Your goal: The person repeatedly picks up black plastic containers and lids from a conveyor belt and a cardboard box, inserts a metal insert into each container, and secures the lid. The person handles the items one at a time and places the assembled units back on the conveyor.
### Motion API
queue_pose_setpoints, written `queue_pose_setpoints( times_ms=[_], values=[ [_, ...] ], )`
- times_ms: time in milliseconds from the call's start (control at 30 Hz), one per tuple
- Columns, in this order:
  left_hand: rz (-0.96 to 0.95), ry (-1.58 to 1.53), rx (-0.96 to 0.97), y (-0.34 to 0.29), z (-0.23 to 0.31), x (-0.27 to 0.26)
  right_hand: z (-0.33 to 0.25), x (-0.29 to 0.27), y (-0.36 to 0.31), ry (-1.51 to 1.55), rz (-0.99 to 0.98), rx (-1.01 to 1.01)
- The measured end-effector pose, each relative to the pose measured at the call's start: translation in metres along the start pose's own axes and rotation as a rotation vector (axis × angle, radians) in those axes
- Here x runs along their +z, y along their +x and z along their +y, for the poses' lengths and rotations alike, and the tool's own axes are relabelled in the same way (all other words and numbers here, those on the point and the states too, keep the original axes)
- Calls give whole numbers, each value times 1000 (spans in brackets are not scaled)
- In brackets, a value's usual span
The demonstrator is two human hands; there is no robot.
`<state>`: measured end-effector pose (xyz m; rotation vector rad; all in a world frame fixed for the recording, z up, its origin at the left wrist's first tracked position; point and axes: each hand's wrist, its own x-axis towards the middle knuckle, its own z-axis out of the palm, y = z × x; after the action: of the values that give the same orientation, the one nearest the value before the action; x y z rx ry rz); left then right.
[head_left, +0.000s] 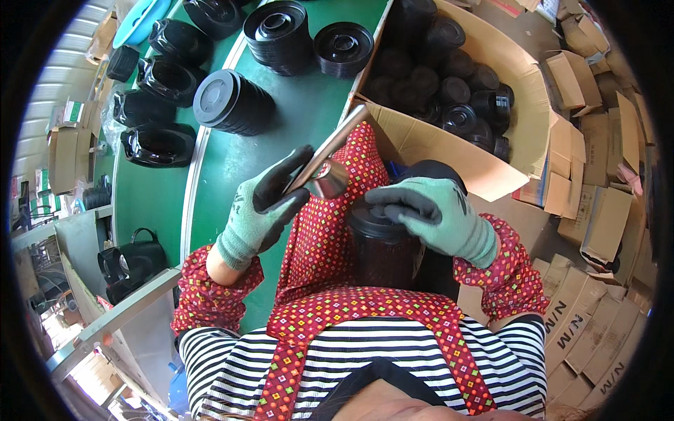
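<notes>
My left hand [263, 203], in a green glove with dark palm and fingers, is closed around a shiny metal tool [342, 140]. The tool has a long flat handle pointing up and away, with a short flared round metal piece at its lower side. Upright between my thighs stands a dark, see-through plastic jar [382, 259] with a black lid [375, 219] on top. Over that lid my right hand [432, 214], gloved the same way, bends its fingers and grips the rim. Its fingertips are partly lost against the black plastic.
On the green table [232, 168] at left stand stacked black lids [235, 102], more black ring-shaped stacks [281, 35] and several glossy black housings [158, 144]. A cardboard box [435, 144] of black jars is at far right. Flattened cartons [590, 316] lie on the right.
</notes>
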<state>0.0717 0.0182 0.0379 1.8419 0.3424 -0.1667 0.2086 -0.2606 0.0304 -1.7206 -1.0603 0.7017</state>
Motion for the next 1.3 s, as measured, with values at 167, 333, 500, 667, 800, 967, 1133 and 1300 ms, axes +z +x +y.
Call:
queue_pose_setpoints(
  times_ms=[167,333,500,667,800,967,1133,1300],
  values=[
    [-117,21,205,17,42,17,7,-33,60,-583,340,-519],
    [-368,132,247,35,86,8,99,-17,79,-112,189,-255],
    [-362,93,653,65,75,36,155,7,68,68,78,-313],
    [-509,21,651,68,70,84,139,16,65,36,72,-453],
    [-322,303,575,58,84,115,123,7,84,358,-305,-258],
    [-353,169,669,53,75,117,147,29,61,379,-146,-181],
    [-484,59,519,45,96,85,110,17,68,53,-155,-327],
    [-234,661,518,36,138,136,114,29,59,-18,-95,-335]
  ],
)
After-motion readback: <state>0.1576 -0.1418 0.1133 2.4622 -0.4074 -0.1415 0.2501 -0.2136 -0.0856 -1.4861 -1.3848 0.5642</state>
